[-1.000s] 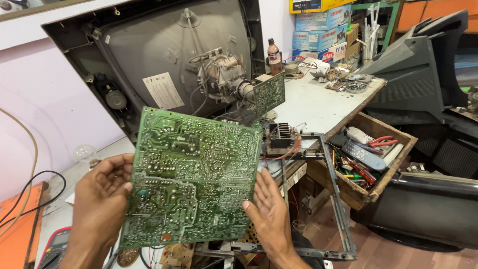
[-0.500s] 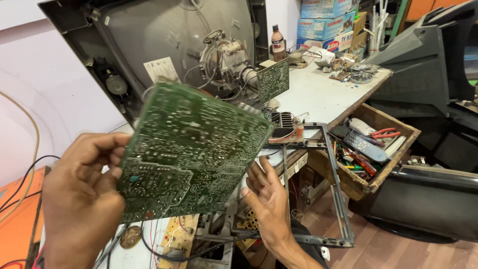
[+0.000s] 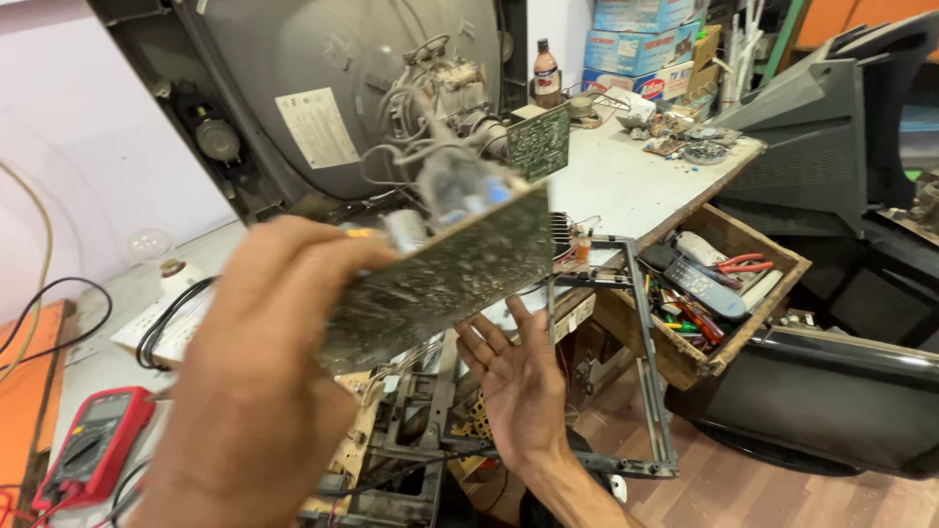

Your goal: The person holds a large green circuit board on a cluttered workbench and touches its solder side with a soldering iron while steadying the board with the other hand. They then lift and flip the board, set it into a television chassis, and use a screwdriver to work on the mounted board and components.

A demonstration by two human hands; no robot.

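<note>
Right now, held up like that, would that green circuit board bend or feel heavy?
Probably stiff: the circuit board stays flat though only the left hand holds one end. Likely light, since one hand lifts it. Perhaps fragile, given the parts standing on its top side.

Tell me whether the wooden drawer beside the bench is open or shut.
Open. The wooden drawer is pulled out past the bench edge, with its tools in plain view.

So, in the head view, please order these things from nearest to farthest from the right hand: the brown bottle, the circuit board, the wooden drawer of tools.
From the right hand:
1. Circuit board, just above it, held by the left hand.
2. Wooden drawer of tools, to its right.
3. Brown bottle, far back on the bench.
</note>
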